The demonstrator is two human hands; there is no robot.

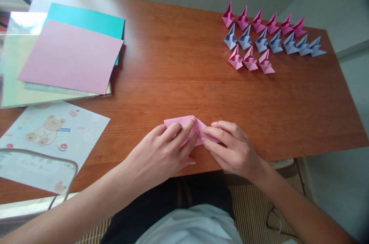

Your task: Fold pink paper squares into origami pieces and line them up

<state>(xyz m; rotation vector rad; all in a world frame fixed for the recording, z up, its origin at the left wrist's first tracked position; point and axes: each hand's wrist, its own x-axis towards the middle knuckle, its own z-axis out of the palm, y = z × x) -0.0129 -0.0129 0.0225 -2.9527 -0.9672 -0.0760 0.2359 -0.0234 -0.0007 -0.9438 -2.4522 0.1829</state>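
Note:
A small pink folded paper [180, 122] lies on the wooden table [178, 67] near its front edge. My left hand [164, 153] rests on the paper's left half, fingers extended and pressing it flat. My right hand [230, 147] meets it from the right, fingertips pinching the paper's right corner. Much of the paper is hidden under both hands.
Three rows of finished folded paper shapes sit at the back right: dark pink [261, 20], blue [273, 43] and light pink [250, 60]. A stack of coloured sheets [69, 57] lies at the left, a bear-printed sheet [54, 132] and a plastic folder [31, 172] below it.

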